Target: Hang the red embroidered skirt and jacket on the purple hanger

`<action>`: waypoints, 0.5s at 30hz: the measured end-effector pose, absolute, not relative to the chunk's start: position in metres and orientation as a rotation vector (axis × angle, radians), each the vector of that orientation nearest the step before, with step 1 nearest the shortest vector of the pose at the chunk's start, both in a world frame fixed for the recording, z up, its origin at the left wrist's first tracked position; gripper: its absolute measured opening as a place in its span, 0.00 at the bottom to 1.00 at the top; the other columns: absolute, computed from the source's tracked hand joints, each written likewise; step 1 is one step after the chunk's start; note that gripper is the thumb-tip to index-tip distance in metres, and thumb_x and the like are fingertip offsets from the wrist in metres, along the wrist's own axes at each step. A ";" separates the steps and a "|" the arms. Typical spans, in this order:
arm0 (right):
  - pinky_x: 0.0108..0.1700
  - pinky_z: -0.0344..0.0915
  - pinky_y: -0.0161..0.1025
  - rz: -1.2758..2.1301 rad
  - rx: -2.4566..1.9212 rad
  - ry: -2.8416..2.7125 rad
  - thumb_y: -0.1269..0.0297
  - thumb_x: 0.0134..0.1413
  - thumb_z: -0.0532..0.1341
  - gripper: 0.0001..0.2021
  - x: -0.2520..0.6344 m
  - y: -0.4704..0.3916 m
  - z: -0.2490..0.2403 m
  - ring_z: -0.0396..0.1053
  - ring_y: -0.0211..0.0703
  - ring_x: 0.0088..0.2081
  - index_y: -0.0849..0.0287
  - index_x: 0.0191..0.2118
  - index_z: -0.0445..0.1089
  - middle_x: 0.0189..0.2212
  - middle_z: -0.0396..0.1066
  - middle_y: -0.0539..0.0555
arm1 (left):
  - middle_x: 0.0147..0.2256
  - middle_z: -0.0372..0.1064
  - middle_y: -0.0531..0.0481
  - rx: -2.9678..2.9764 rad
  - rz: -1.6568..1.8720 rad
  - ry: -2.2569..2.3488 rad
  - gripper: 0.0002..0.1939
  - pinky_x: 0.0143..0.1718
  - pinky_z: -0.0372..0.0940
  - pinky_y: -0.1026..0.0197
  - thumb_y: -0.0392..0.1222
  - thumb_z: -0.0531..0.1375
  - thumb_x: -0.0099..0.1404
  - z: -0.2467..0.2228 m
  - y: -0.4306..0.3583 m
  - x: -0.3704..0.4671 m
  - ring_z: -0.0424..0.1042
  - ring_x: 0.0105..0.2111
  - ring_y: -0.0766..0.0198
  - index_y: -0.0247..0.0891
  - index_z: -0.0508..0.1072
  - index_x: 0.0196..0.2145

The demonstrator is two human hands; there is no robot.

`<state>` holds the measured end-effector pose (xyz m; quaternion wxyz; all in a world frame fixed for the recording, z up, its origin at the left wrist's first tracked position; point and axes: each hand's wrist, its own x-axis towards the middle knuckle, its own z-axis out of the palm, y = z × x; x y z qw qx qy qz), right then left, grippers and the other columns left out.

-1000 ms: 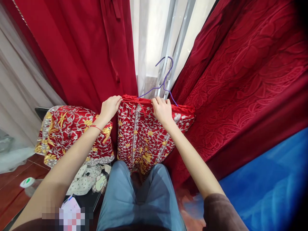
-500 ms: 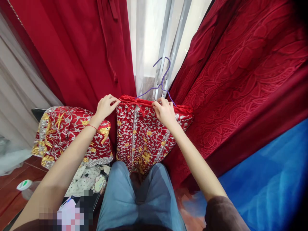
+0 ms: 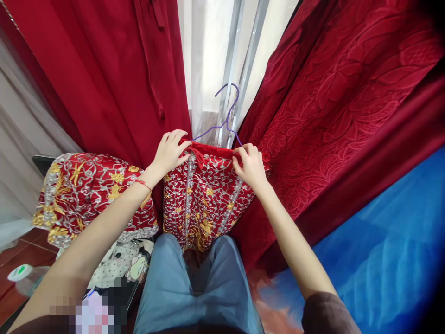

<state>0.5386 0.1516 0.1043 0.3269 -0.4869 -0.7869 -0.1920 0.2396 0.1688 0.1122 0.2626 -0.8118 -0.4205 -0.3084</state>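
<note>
A red garment (image 3: 205,199) with silver and gold embroidery hangs folded over a purple wire hanger (image 3: 225,113), in front of my knees. My left hand (image 3: 171,150) grips the garment's top edge at the left end of the hanger. My right hand (image 3: 251,164) pinches the same red top edge at the right end. The hanger's hook stands up between my hands, against a white curtain (image 3: 208,60). The hanger's bar is hidden under the cloth.
A second embroidered red piece (image 3: 90,195) lies over a chair at the left, with a spotted white cloth (image 3: 118,269) under it. Dark red curtains (image 3: 104,69) hang behind and a patterned red fabric (image 3: 340,93) fills the right. Blue bedding (image 3: 382,241) lies lower right. A bottle (image 3: 24,278) lies on the floor.
Both hands have moved inward along the garment's top edge and bunched it narrower on the hanger. The view has shifted a little to the right.
</note>
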 end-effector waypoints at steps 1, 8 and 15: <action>0.49 0.64 0.53 -0.495 -1.273 -2.058 0.64 0.65 0.52 0.11 0.536 0.150 0.104 0.65 0.57 0.48 0.61 0.46 0.69 0.47 0.68 0.64 | 0.59 0.65 0.36 -2.188 -0.827 -1.152 0.12 0.58 0.58 0.38 0.41 0.59 0.66 0.112 0.171 0.240 0.60 0.61 0.42 0.39 0.75 0.47; 0.51 0.61 0.52 -0.475 -1.141 -2.183 0.65 0.66 0.51 0.13 0.482 0.143 0.108 0.63 0.57 0.50 0.60 0.50 0.68 0.48 0.67 0.64 | 0.54 0.69 0.34 -2.272 -0.807 -1.182 0.12 0.57 0.56 0.39 0.42 0.54 0.70 0.112 0.174 0.242 0.64 0.57 0.43 0.36 0.72 0.46; 0.53 0.55 0.53 -0.584 -1.098 -2.298 0.68 0.68 0.49 0.17 0.419 0.159 0.117 0.59 0.59 0.55 0.61 0.55 0.68 0.55 0.65 0.66 | 0.49 0.71 0.39 -2.390 -0.651 -1.158 0.16 0.52 0.60 0.48 0.35 0.58 0.64 0.121 0.158 0.222 0.69 0.49 0.49 0.35 0.69 0.50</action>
